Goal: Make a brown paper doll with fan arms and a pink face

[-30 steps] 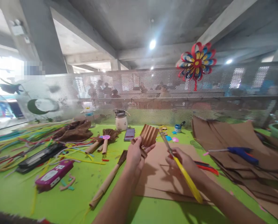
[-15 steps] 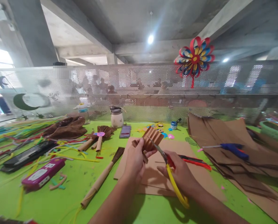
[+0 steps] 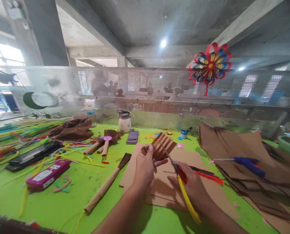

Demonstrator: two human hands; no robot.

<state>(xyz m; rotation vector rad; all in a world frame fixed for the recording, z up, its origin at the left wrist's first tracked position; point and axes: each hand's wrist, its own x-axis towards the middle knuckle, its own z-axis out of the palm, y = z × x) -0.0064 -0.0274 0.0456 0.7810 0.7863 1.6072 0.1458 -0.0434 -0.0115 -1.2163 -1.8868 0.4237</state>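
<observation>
Head camera: on the green worktop [image 3: 62, 209], a purple case [image 3: 48, 175] is lying at nine o'clock from the left hand [image 3: 145, 169]. That hand's grip is clasping pleated brown paper [image 3: 161, 145], which is spreading toward one o'clock. Scissors [image 3: 175, 165] are overlapping the paper, pointing toward eleven o'clock; the right hand [image 3: 189, 180] is holding them in its grip. At two o'clock from there, a blue-handled tool [image 3: 249, 164] is lying on brown sheets [image 3: 228, 141].
</observation>
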